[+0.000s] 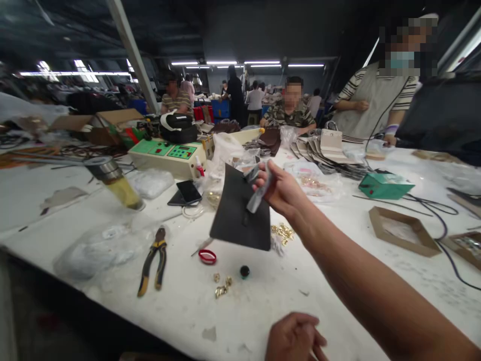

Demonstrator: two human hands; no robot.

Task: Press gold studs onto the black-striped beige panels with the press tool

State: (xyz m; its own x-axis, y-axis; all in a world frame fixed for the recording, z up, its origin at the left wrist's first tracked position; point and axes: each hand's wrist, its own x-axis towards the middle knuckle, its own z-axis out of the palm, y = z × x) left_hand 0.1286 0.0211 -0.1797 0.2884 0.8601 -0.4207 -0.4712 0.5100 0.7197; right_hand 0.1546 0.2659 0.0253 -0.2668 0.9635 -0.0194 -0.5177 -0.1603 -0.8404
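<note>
1. Your two hands show, well apart, over one white table [173, 323].
2. Your right hand [280, 190] has its fingers closed around one grey strip [256, 203], at the upper right of one black panel [233, 218]. The panel tilts near the middle of the view; whether your fingers also grip it, you cannot tell.
3. Your left hand [293, 337] lies at 5 o'clock from the panel, fingers curled; whether it holds anything, you cannot tell.
4. Clockwise from the panel, you have one heap of gold pieces [282, 232], too many to count, at 4 o'clock; one dark round knob [244, 272] at 6; a few gold bits [221, 290], not clearly countable, at 7.
5. Then one red ring [207, 256] between 7 and 8, one pair of pliers [161, 249] at 8, one bottle [126, 190] at 9.
</note>
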